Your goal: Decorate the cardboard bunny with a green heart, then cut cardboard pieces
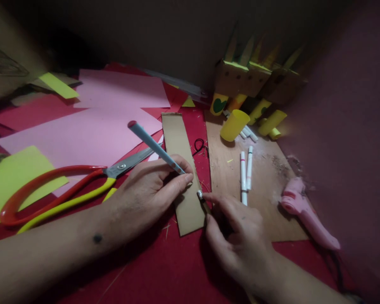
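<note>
My left hand [164, 185] pinches a light blue pencil [158, 147] with a red end; its lower tip slants down toward a strip of cardboard [190, 211]. That strip lies lengthwise on the red surface, partly covered by my left fingers. Just to the right, my right hand [240, 236] is closed around a slim stick-like tool with a silvery tip [200, 194]. The tip is over the strip's right edge; my fingers hide most of the tool, so its kind is unclear. Large scissors [114, 169] with red and yellow handles lie left of the strip, blades apart.
Pink sheets [114, 88] and yellow paper [25, 173] spread at left. On a wooden board [224, 169] at right are white markers [243, 169] and a yellow paper tube [234, 125]. Cardboard figures [240, 78] stand behind; a pink glue gun [307, 211] lies at the right edge.
</note>
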A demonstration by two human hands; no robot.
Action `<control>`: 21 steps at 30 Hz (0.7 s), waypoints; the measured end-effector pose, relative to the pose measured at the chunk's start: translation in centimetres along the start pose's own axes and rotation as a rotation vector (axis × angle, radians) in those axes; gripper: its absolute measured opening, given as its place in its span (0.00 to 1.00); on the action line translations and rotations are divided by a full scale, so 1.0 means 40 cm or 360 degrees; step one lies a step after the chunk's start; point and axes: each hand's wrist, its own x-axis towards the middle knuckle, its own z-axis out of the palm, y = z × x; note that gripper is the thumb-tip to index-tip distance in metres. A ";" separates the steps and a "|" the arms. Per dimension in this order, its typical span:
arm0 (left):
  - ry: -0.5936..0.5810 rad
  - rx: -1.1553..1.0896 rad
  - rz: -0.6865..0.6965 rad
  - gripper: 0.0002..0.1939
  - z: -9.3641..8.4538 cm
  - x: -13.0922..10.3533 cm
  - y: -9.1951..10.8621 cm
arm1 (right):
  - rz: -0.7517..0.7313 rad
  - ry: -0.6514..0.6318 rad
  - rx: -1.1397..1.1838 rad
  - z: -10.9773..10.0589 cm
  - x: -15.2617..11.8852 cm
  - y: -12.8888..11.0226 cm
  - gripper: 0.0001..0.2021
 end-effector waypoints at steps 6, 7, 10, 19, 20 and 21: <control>-0.0029 -0.0015 -0.0004 0.09 -0.001 -0.003 -0.002 | 0.0003 -0.0025 -0.0109 0.003 0.003 -0.002 0.13; -0.0033 -0.0018 0.0012 0.09 -0.001 -0.004 -0.002 | 0.0006 -0.0035 -0.0112 0.003 0.004 -0.003 0.13; -0.0004 0.0003 0.0124 0.09 -0.003 -0.010 0.002 | 0.0002 -0.0056 -0.0099 0.003 0.005 -0.004 0.12; 0.0068 0.0291 0.0377 0.10 -0.005 -0.024 0.013 | -0.0039 -0.0031 -0.0171 0.009 0.005 0.001 0.11; 0.0000 0.0361 0.0430 0.11 0.000 -0.025 0.007 | -0.0058 -0.0001 -0.0179 0.010 0.005 0.003 0.11; -0.0074 0.0418 0.0470 0.12 0.006 -0.025 0.000 | -0.0071 0.0026 -0.0187 0.012 0.006 0.004 0.11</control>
